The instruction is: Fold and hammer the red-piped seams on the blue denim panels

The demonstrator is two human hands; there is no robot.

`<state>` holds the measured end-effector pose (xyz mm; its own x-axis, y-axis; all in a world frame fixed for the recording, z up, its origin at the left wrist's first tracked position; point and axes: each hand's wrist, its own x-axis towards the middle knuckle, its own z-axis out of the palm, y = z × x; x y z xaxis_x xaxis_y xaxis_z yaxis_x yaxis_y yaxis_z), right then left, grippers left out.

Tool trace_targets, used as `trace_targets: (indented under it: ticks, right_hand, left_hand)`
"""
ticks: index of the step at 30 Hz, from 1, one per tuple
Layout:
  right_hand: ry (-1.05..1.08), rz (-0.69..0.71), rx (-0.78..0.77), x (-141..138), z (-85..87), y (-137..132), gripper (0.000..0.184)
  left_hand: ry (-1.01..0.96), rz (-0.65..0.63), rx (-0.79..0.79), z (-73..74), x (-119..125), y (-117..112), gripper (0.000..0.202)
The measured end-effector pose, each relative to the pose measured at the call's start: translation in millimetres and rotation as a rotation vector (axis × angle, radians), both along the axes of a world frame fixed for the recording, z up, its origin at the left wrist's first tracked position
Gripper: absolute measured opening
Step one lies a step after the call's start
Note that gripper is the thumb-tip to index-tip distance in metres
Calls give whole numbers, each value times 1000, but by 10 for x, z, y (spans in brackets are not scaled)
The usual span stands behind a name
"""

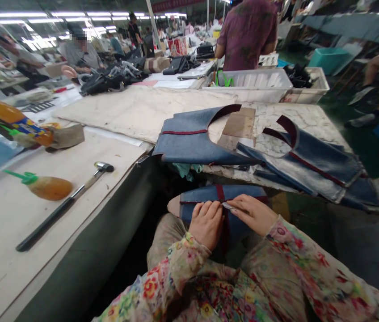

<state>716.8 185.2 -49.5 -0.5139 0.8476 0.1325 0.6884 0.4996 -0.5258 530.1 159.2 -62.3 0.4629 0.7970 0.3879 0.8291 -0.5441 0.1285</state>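
Observation:
A blue leather piece (196,195) with dark red strips crossing it lies over a rounded, pale-ended support across my lap. My left hand (207,223) is closed on the leather, its fingertips bent down along the red strip. Just to its right, my right hand (254,213) pinches a small, pale, flat tool (227,205), whose tip meets the strip near my left fingers. Most of this tool is hidden by the fingers, so its kind is unclear. The lower part of the leather disappears under my hands and between my knees.
Ahead on the table lie a blue leather panel (186,134) and a stack of similar panels (323,165). To the left are a hammer (65,205), a glue bottle (50,187) and an orange drink bottle (15,118). White bins (253,91) stand behind; a person (248,36) is beyond.

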Motion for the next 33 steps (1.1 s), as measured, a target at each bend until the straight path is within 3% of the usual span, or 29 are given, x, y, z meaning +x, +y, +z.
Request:
trace_targets:
  ticks: [11,18,24,29,33]
  right_hand:
    - [-227,-176,148,-205,60,-63,32]
    - [-359,-161,248,-116,47,-56,29]
    - [-189,-63,314,22,23,-42,27]
    - [-110,89,341,-158,183,15,27]
    - [-146,154,369,-294,136,81,26]
  left_hand:
    - [-39,-50,-64,31,50,134,20]
    - [-90,-38,-21,-6,-53,90,23]
    - [-130,40,17,-43,-217,33,26]
    - [-108,55,19,-49,-271,15,28]
    - [-73,69,39,-75,-306,3,30]
